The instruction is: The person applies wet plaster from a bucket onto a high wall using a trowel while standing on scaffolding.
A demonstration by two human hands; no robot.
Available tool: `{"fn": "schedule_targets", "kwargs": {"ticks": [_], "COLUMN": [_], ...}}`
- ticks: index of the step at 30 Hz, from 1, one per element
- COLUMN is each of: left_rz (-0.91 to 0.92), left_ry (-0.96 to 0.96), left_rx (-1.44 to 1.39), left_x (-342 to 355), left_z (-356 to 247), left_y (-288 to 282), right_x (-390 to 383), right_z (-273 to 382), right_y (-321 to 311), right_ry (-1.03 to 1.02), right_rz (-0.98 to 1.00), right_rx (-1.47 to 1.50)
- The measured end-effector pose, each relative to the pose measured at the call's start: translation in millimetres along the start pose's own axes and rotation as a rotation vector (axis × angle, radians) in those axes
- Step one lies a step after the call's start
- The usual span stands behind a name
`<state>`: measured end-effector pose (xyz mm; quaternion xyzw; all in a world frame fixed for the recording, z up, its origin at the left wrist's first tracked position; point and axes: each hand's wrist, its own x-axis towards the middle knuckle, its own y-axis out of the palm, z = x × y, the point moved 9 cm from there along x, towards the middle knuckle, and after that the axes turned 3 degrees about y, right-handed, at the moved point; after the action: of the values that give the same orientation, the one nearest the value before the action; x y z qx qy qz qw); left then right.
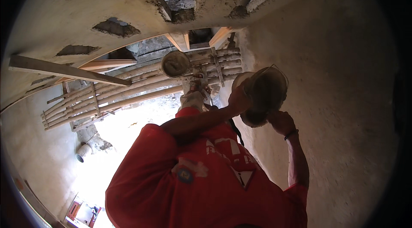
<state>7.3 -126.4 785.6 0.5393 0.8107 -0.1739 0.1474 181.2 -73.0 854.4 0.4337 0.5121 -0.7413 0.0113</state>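
I stand on a bamboo scaffold (128,92) close to a plastered wall (343,99). Both hands hold a round, mortar-smeared bucket (266,90) with a thin wire handle, raised next to the wall. My left hand (238,99) grips its left rim, the arm reaching across my red shirt. My right hand (281,121), with a dark band at the wrist, supports the bucket from beneath. The bucket's inside is dark and its contents are hard to make out. My sandalled feet (195,95) rest on the poles below.
A second bucket (174,63) holding grey mortar sits on the scaffold poles ahead of my feet. A loose wooden plank (64,70) lies at the left. Rough holes (178,8) break the far wall. Far below are bright ground and a grey pipe (83,151).
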Motion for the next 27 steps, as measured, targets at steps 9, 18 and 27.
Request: {"fn": "schedule_targets", "kwargs": {"ticks": [9, 18, 27], "left_rz": [-0.037, -0.133, -0.087], "left_ry": [0.023, 0.127, 0.208], "left_rx": [-0.218, -0.141, -0.270], "left_x": [45, 70, 91], "left_z": [-26, -55, -61], "left_y": [-61, -108, -110], "right_x": [22, 58, 138], "right_z": [-12, 0, 7], "right_y": [-127, -188, -99], "right_ry": [0.115, 0.231, 0.132], "right_rz": [-0.236, -0.382, -0.123], "right_rx": [0.032, -0.250, 0.034]}}
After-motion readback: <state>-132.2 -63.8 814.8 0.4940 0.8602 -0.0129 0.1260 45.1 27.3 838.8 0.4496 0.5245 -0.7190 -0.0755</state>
